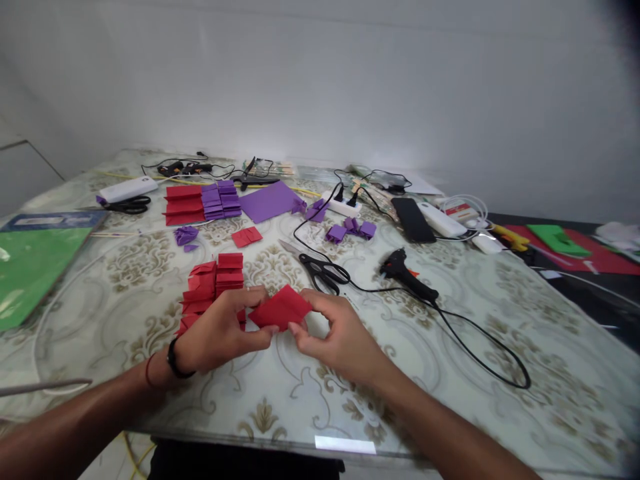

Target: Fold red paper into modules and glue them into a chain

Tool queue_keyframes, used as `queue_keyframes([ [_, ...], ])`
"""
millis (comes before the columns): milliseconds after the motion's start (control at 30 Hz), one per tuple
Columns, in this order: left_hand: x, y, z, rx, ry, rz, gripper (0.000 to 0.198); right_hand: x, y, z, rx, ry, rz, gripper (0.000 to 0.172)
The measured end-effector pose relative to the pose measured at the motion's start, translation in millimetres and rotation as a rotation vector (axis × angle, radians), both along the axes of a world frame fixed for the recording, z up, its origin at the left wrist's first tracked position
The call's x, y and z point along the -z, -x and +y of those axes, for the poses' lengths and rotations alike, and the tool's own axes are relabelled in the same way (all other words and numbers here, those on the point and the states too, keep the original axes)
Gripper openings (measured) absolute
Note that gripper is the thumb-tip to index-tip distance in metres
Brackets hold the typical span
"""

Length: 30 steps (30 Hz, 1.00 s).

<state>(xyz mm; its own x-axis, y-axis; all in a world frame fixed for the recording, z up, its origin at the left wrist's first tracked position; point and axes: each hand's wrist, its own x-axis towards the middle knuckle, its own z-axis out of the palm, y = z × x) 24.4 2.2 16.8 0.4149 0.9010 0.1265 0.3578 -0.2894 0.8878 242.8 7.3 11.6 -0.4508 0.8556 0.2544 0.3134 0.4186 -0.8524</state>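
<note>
A small piece of folded red paper (281, 308) is held up above the patterned table, one corner pointing away from me. My left hand (225, 327) pinches it from the left between thumb and fingers. On the other side, my right hand (335, 330) grips its right edge in the same way. Stacks of folded red paper pieces (200, 285) lie just beyond my left hand, which partly covers them. A flat red paper piece (247, 237) rests farther back. Black-handled scissors (320, 270) lie partly open beyond my right hand.
A black glue gun (410, 277) with a looping cord lies to the right. Purple folded papers (221, 200), a purple sheet (270, 201), a white power strip (341, 203) and a black phone (413, 220) sit farther back. A green sheet pack (40, 260) is at left.
</note>
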Motion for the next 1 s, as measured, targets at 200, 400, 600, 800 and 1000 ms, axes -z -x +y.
queue_keyframes([
  [200, 1.4, -2, -1, 0.110, 0.057, 0.008, 0.016, 0.3, 2, -1, -0.033, 0.030, 0.040, 0.016],
  [400, -6.7, -1, -1, 0.059, -0.030, 0.044, 0.011, 0.6, 0, 0, -0.002, 0.010, -0.005, 0.018],
  [600, -3.4, -1, -1, 0.022, -0.070, 0.081, 0.008, 2.4, 3, 0, -0.036, -0.010, -0.018, 0.009],
  [800, -6.4, -7, -6, 0.099, -0.001, 0.032, 0.025, 2.4, 7, -5, -0.054, 0.031, 0.008, 0.009],
  [1000, -5.5, -4, -6, 0.089, -0.035, 0.020, 0.025, -0.7, 3, -4, -0.051, 0.050, 0.052, 0.013],
])
